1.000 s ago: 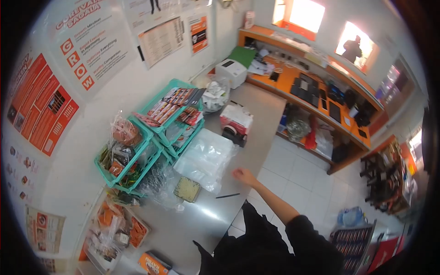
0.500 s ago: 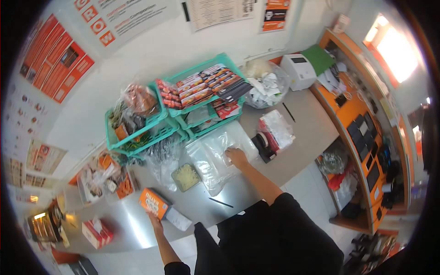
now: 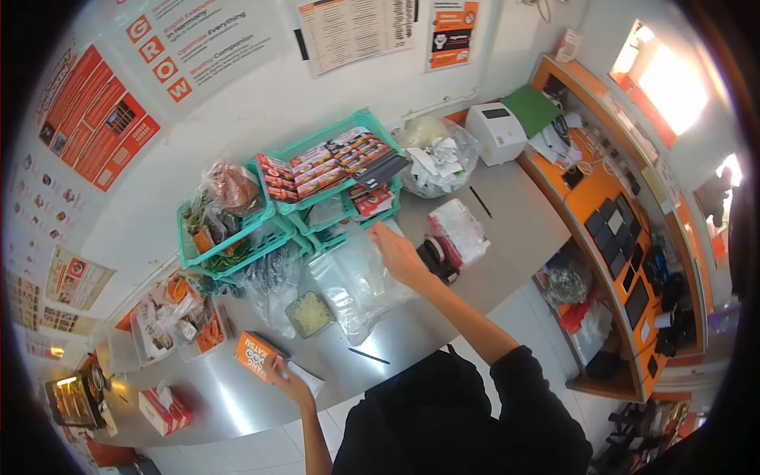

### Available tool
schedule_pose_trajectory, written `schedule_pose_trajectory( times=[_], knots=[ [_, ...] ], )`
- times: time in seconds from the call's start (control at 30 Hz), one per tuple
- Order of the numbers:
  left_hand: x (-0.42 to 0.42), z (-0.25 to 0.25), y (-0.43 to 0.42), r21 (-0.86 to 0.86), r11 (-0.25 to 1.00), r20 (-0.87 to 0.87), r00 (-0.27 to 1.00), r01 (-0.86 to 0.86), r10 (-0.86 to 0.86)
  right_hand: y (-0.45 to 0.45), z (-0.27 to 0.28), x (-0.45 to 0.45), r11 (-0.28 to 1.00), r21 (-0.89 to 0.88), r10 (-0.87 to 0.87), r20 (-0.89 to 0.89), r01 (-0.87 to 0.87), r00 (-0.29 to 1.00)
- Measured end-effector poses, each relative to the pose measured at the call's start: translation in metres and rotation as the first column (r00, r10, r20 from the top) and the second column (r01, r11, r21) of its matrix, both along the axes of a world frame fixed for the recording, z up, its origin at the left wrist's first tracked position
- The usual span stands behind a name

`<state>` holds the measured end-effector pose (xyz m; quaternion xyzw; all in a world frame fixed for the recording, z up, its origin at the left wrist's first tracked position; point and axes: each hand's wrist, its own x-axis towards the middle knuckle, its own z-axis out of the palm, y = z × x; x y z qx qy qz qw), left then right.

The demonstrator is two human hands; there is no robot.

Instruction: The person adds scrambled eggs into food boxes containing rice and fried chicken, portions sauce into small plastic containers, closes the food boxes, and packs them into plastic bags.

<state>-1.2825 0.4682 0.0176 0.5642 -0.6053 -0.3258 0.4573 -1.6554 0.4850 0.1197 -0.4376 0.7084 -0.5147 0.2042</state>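
Observation:
My left hand (image 3: 286, 380) has its fingers wrapped round an orange box (image 3: 255, 354) with white lettering, near the counter's front edge. Over the back part of a stack of clear plastic bags (image 3: 356, 289) is my right hand (image 3: 393, 248), its fingers pressed together at the top edge of a bag. Just left of the bags lies a square container with pale shreds (image 3: 309, 314). A dark thin stick (image 3: 369, 356) rests in front of them.
Green baskets (image 3: 237, 257) with packets stand against the wall. To the right are a red and white box (image 3: 459, 232), a bag of crumpled paper (image 3: 438, 168) and a white printer (image 3: 495, 133). A tissue box (image 3: 165, 410) and an open tub (image 3: 214, 328) are at left.
My right hand has moved up and back from the middle of the bags, and its fingers have closed. The left hand, still on the orange box, has shifted slightly. The view has turned a little.

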Motion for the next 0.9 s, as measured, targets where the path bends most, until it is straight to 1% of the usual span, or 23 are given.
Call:
schedule_pose_trajectory(
  times=[0.03,0.07,0.1,0.13,0.17,0.2,0.23,0.3,0.33,0.37,0.4,0.47,0.5,0.57,0.6,0.63,0.7,0.73,0.77,0.8,0.83,0.87,0.9],
  knots=[
    [-0.033,0.027,0.0,-0.093,0.991,-0.023,0.995,0.097,-0.1,0.016,0.069,0.018,0.986,0.163,-0.004,0.172,-0.024,0.985],
    [-0.07,0.059,0.002,-0.187,0.964,-0.039,0.979,0.188,-0.199,0.028,0.115,0.031,0.947,0.311,-0.038,0.337,-0.073,0.941],
    [-0.113,0.115,0.013,-0.323,0.914,-0.011,0.964,0.247,-0.265,0.036,0.107,0.039,0.951,0.235,0.171,0.15,-0.203,0.974],
    [-0.134,0.137,0.015,-0.351,0.859,0.034,0.922,0.372,-0.385,0.046,0.098,0.047,0.921,0.187,0.358,-0.06,-0.341,0.932],
    [-0.155,0.159,0.018,-0.37,0.788,0.074,0.861,0.492,-0.502,0.057,0.103,0.052,0.9,0.122,0.425,-0.031,-0.419,0.904],
    [-0.16,0.161,0.019,-0.275,0.697,0.11,0.742,0.663,-0.662,0.069,0.115,0.059,0.87,0.052,0.492,-0.006,-0.491,0.871],
    [-0.169,0.163,0.018,-0.182,0.567,0.127,0.591,0.803,-0.797,0.078,0.123,0.062,0.831,-0.022,0.556,0.004,-0.556,0.831],
    [-0.19,0.177,0.018,-0.069,0.444,-0.023,0.443,0.893,-0.896,0.101,0.127,0.051,0.92,-0.235,0.286,-0.151,-0.315,0.946],
    [-0.198,0.184,0.02,-0.02,0.37,-0.104,0.366,0.929,-0.925,0.121,0.117,0.044,0.927,-0.138,0.334,-0.114,-0.347,0.936],
    [-0.202,0.186,0.022,0.183,0.329,-0.081,0.347,0.927,-0.934,0.14,0.107,0.037,0.924,-0.038,0.376,-0.077,-0.38,0.923],
    [-0.204,0.185,0.023,0.141,0.319,-0.059,0.329,0.937,-0.942,0.16,0.097,0.031,0.909,0.064,0.415,-0.042,-0.412,0.909],
    [-0.211,0.177,0.025,0.049,0.303,-0.002,0.303,0.952,-0.953,0.208,0.049,0.027,0.743,0.189,0.595,0.253,-0.642,0.763],
    [-0.217,0.163,0.032,-0.133,0.434,-0.172,0.41,0.891,-0.896,0.23,0.025,0.021,0.668,0.051,0.692,0.322,-0.742,0.646],
    [-0.234,0.161,0.043,0.134,0.538,-0.387,0.544,0.832,-0.745,0.283,0.046,0.004,0.84,-0.003,0.492,0.426,-0.543,0.759],
    [-0.243,0.159,0.051,0.278,0.555,-0.468,0.615,0.784,-0.634,0.311,0.066,-0.013,0.827,0.101,0.452,0.466,-0.553,0.761],
    [-0.258,0.15,0.06,0.369,0.597,-0.378,0.701,0.713,-0.604,0.338,0.078,-0.034,0.801,0.204,0.409,0.501,-0.563,0.763],
    [-0.295,0.14,0.063,0.29,0.298,-0.333,0.388,0.909,-0.86,0.406,0.048,-0.059,0.934,-0.104,0.334,0.587,-0.341,0.737],
    [-0.314,0.13,0.064,0.257,0.13,-0.298,0.207,0.958,-0.932,0.441,0.03,-0.068,0.981,-0.136,0.195,0.613,-0.141,0.765],
    [-0.337,0.091,0.059,0.172,-0.058,-0.47,0.03,0.983,-0.882,0.473,0.014,-0.074,0.985,-0.162,0.055,0.647,0.066,0.761],
    [-0.369,0.069,0.058,0.18,0.042,-0.313,0.098,0.983,-0.945,0.499,0.013,-0.082,0.967,-0.192,0.001,0.66,0.167,0.751],
    [-0.404,0.06,0.057,0.114,0.24,-0.07,0.249,0.964,-0.966,0.525,0.014,-0.089,0.938,-0.222,-0.049,0.675,0.266,0.737],
    [-0.439,0.049,0.057,0.039,0.434,0.167,0.422,0.9,-0.891,0.56,0.002,-0.096,0.913,-0.254,-0.064,0.684,0.32,0.726],
    [-0.467,0.036,0.061,-0.17,0.636,0.415,0.64,0.753,-0.647,0.59,-0.007,-0.105,0.883,-0.282,-0.08,0.695,0.374,0.714]
  ],
)
